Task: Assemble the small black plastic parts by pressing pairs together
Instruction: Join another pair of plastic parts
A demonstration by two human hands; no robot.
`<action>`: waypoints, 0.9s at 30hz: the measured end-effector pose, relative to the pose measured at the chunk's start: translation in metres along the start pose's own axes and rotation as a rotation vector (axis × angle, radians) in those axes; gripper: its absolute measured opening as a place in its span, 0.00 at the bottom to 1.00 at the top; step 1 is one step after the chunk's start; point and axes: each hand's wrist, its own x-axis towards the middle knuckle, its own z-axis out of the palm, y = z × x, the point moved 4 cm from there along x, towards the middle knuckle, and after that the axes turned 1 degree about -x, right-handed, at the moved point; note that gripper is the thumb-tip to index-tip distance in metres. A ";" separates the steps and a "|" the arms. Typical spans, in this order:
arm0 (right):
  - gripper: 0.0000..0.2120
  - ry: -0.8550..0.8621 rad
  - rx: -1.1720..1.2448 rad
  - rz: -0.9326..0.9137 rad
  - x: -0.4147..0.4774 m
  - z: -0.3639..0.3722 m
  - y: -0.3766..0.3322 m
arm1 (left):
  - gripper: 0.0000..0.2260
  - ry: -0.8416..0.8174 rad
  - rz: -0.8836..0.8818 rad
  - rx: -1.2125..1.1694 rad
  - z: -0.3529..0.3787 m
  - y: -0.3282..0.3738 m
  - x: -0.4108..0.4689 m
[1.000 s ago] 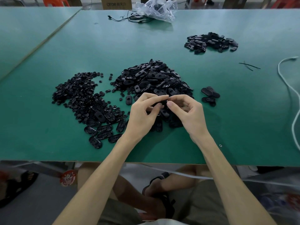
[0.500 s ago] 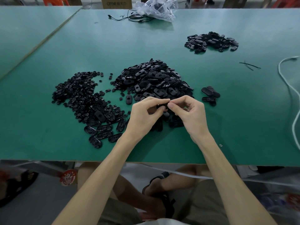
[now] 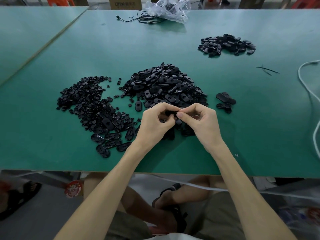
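Change: both hands' fingers had curled tighter than a second before; wrists stayed put
Left hand (image 3: 155,122): pinched the part (image 3: 170,112) at frame centre
Right hand (image 3: 201,122): pinched the same part
Pile (image 3: 164,85): just above the hands

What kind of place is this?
Likely a factory hand-assembly bench: a long green table holds heaps of black plastic parts, a smaller pile apart, and the left hand and right hand pinch one part.

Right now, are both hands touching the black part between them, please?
Touching: the head view shows the left hand and right hand both pinching the black part.
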 end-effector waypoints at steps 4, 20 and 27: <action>0.05 0.012 0.005 -0.001 0.000 -0.001 -0.001 | 0.11 0.002 0.006 -0.012 -0.001 0.000 0.000; 0.09 -0.005 -0.006 -0.034 -0.001 0.002 -0.007 | 0.11 0.005 -0.001 -0.058 -0.002 0.003 0.000; 0.11 0.247 0.092 0.019 -0.002 -0.008 -0.004 | 0.11 0.090 0.073 0.026 -0.004 0.007 0.001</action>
